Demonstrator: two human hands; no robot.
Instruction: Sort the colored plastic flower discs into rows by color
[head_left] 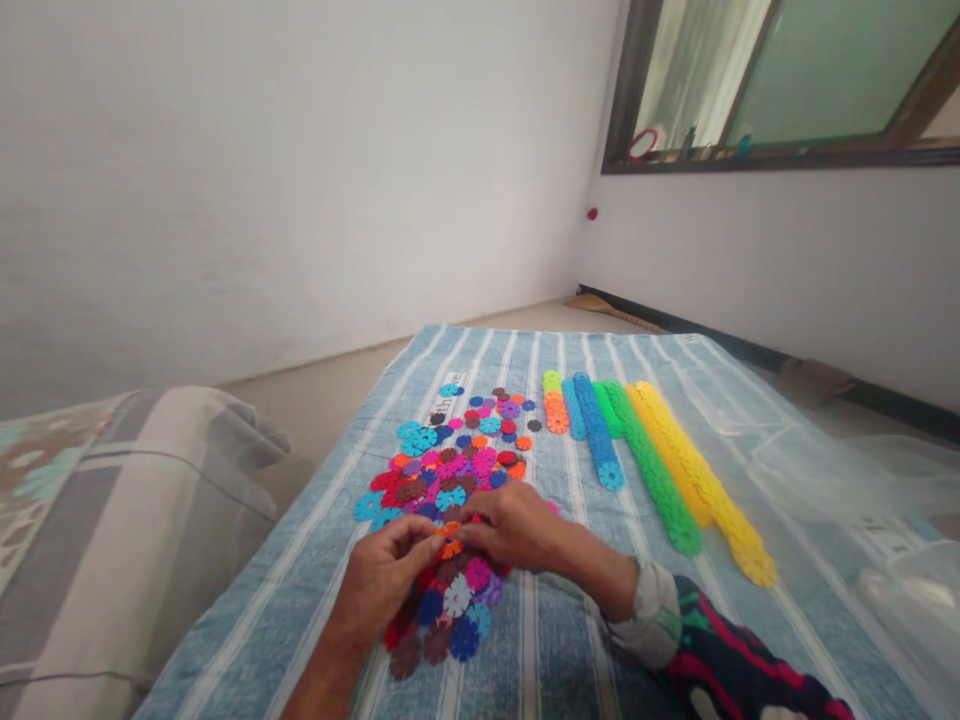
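Note:
Over a heap of colourful notched plastic discs [409, 490], my two hands meet, fingertips almost together. My left hand [386, 572] pinches an orange notched disc [451, 548] between thumb and fingers. From the other side my right hand [514, 522] is closed on orange disc pieces at the same spot; its fingers partly cover them, so I cannot tell how many there are. Loose blue, brown, pink and white discs lie just below the hands. To the right are rows of overlapped discs: a short orange and lime row [555, 405], a blue row [596, 425], a green row [660, 475] and a yellow row [697, 470].
A blue-and-white striped cloth [300, 590] covers the table. Clear plastic containers [825, 470] stand at its right edge. On the left is a fabric-covered piece of furniture [150, 540]. White walls rise behind, with a window [825, 80] at upper right.

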